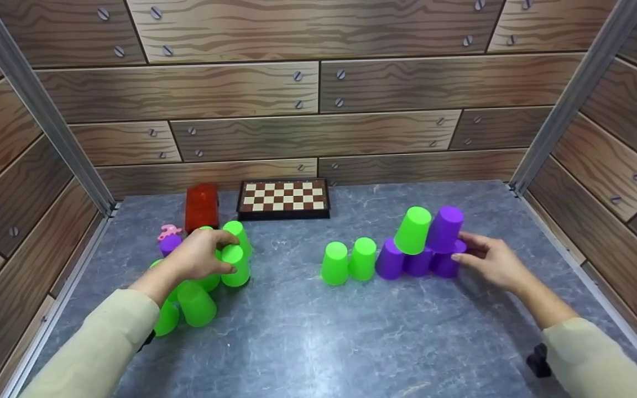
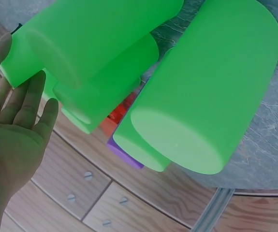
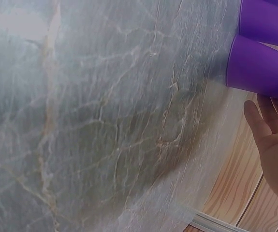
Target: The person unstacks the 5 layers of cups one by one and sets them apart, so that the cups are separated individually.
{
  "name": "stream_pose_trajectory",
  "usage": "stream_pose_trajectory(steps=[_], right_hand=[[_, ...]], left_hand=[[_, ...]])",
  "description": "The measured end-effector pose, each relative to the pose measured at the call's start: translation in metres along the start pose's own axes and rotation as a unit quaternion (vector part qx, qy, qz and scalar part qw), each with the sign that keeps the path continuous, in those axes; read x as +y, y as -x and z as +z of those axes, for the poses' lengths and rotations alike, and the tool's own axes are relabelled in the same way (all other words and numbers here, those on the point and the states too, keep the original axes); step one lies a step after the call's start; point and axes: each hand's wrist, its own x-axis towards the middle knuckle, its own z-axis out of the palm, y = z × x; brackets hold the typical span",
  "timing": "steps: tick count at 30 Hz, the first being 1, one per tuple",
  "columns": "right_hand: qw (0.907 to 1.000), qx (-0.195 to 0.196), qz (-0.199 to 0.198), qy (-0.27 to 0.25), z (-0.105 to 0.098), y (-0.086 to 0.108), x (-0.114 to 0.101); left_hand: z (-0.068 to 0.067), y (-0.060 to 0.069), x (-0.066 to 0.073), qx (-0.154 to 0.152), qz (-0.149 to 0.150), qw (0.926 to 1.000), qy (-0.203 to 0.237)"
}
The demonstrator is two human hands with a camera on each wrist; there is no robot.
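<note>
My left hand [image 1: 199, 254] is at the left group of upside-down green cups, its thumb and fingers spread about a front green cup [image 1: 234, 271]. In the left wrist view the left hand [image 2: 18, 130] has fairly straight fingers beside the green cups [image 2: 206, 87]; contact is unclear. My right hand [image 1: 490, 260] has its fingertips at the right side of a stack. That stack has a bottom row of purple cups [image 1: 390, 260], with a green cup [image 1: 413, 231] and a purple cup [image 1: 445, 229] on top. In the right wrist view, extended fingers [image 3: 257, 121] lie by a purple cup [image 3: 259, 67].
Two green cups [image 1: 334, 264] stand left of the purple stack. Behind are a folded checkered board [image 1: 283, 198] and a red object [image 1: 202, 207]. A pink piece [image 1: 170, 232] and a purple cup [image 1: 170, 244] are by the left group. Wood-patterned walls [image 1: 318, 94] enclose the table.
</note>
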Motion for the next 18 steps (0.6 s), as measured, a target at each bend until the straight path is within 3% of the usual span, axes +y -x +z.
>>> stream_pose_trajectory(steps=[18], right_hand=[[0.9999, -0.004, -0.008, -0.006, -0.0011, 0.0006, -0.0033]], left_hand=[[0.0028, -0.0007, -0.0093, 0.003, 0.005, 0.9999, -0.014]])
